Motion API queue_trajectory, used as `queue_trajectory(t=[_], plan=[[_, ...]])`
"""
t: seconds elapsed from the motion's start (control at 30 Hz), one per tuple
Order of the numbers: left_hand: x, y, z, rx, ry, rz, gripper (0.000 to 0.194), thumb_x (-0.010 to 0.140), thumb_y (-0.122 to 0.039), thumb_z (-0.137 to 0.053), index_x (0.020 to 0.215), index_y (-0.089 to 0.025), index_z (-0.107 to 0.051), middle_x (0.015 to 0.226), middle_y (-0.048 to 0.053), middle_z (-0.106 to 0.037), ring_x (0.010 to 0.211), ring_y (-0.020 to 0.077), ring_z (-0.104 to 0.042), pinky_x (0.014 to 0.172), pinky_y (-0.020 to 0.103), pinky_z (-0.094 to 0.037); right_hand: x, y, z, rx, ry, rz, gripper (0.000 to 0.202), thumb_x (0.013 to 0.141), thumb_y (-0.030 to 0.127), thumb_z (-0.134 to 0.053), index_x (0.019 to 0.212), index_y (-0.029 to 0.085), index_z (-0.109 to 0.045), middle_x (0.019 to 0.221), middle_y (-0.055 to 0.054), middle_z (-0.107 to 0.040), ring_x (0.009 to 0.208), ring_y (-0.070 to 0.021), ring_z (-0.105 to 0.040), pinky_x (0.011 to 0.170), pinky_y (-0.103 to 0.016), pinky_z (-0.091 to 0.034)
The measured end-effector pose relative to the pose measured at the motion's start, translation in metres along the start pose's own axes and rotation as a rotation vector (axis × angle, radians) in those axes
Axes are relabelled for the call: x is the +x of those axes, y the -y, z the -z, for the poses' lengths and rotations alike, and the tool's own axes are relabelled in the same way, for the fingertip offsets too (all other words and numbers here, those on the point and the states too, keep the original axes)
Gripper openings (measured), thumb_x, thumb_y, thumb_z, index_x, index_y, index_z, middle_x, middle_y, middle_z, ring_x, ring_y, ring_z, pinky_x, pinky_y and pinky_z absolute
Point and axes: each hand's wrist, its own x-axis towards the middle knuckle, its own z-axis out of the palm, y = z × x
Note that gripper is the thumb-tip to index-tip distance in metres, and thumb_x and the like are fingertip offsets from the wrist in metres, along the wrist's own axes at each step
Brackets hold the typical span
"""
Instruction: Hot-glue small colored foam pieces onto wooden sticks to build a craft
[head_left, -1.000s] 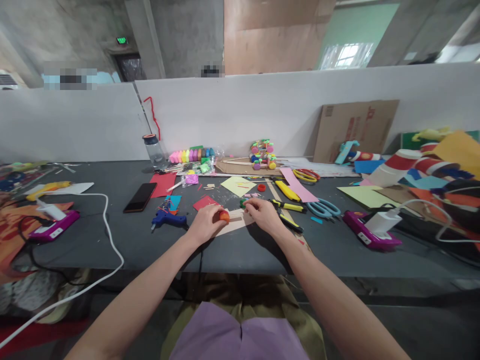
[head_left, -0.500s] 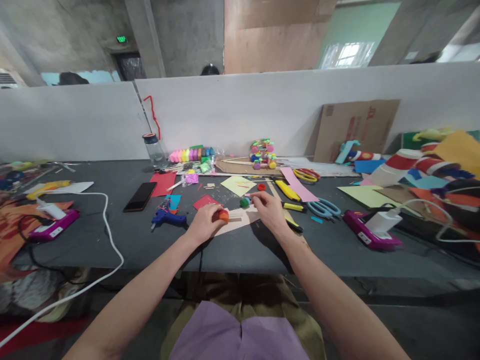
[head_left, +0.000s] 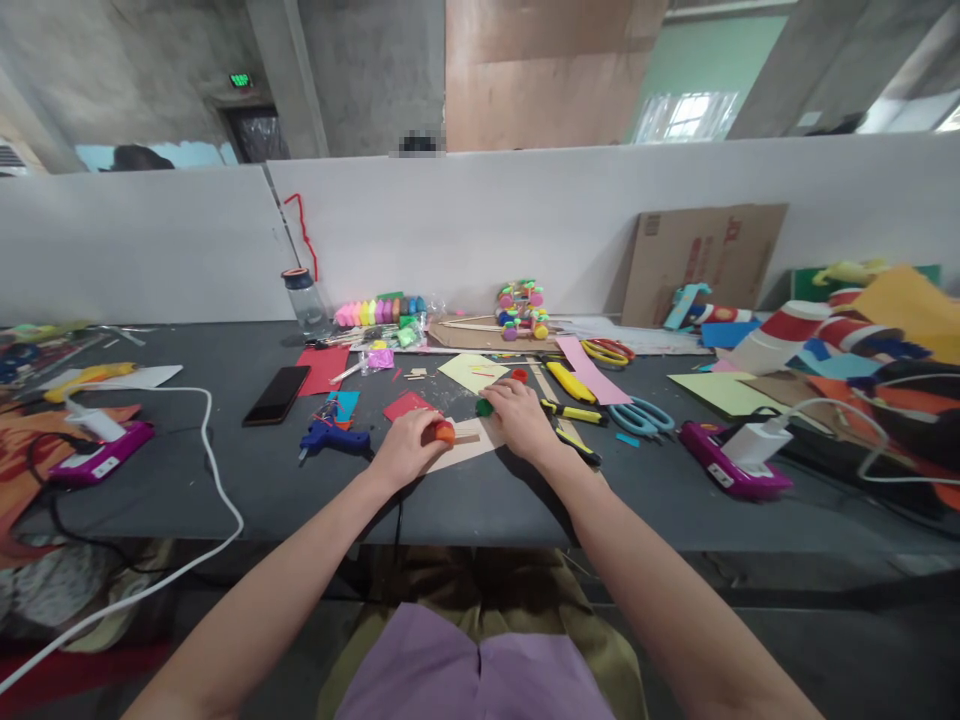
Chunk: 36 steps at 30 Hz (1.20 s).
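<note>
My left hand [head_left: 411, 448] is closed, thumb and fingers pinching a small round orange-red piece [head_left: 445, 432] that looks like a bottle cap. A thin flat wooden stick [head_left: 468, 438] reaches right from it, above a pale cardboard sheet [head_left: 469, 452]. Across the sheet, my right hand [head_left: 517, 412] is bent with its fingertips closed on a small round green piece [head_left: 484, 408]; the fingers partly cover it. Just beyond that hand lies a red ring-like cap [head_left: 519, 375]. Left of the sheet is a red paper piece [head_left: 406, 404].
A blue glue gun [head_left: 334, 439] and a phone [head_left: 277, 394] lie to the left. Yellow cutters [head_left: 570, 382] and blue-handled scissors [head_left: 642, 418] are on the right. Purple power strips [head_left: 731, 463] flank the work area. A colourful wheeled model [head_left: 523, 309] stands at the back.
My right hand has shifted slightly left and turned palm-down over the green piece. A blue piece beside it no longer shows. My left hand keeps hold of the orange-red piece.
</note>
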Motion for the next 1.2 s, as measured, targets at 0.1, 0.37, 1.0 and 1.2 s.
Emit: queue_trajectory(t=[0.1,0.37,1.0,1.2], plan=[[0.000,0.000,0.000,-0.006,-0.004,-0.006,0.030,0.074,-0.028,-0.069,0.101,-0.018,-0.061,0.108,0.009,-0.066,0.102,0.0246,-0.060,0.093,0.040,-0.044,0.002,0.002,-0.001,-0.035,0.052,-0.003,0.028,0.084,0.012,-0.049,0.108,0.016,-0.063,0.111,-0.010,-0.066,0.112,-0.0280,-0.045,0.089,-0.040,-0.033],[0.000,-0.004,0.002,-0.011,0.006,-0.008,0.028,0.074,-0.027,-0.069,0.099,-0.018,-0.061,0.105,0.008,-0.067,0.099,0.0241,-0.060,0.090,0.039,-0.046,0.000,0.005,0.004,-0.036,0.029,-0.019,0.028,0.087,0.033,-0.054,0.109,0.018,-0.062,0.107,-0.012,-0.066,0.106,-0.0283,-0.047,0.086,-0.039,-0.033],[0.000,-0.004,0.003,-0.020,0.008,0.012,0.029,0.074,-0.027,-0.069,0.101,-0.017,-0.061,0.103,0.009,-0.067,0.098,0.0237,-0.060,0.089,0.039,-0.045,-0.013,-0.003,0.017,0.336,0.046,0.019,0.039,0.080,0.009,-0.049,0.117,0.016,-0.059,0.122,-0.010,-0.062,0.117,-0.0230,-0.050,0.101,-0.038,-0.039],[0.000,-0.005,0.004,-0.027,0.008,0.008,0.029,0.074,-0.026,-0.069,0.101,-0.017,-0.061,0.103,0.009,-0.067,0.098,0.0236,-0.060,0.089,0.039,-0.046,-0.014,0.001,0.026,0.187,0.144,-0.090,0.034,0.082,0.035,-0.060,0.112,0.019,-0.064,0.102,-0.010,-0.068,0.097,-0.0245,-0.060,0.083,-0.034,-0.045]])
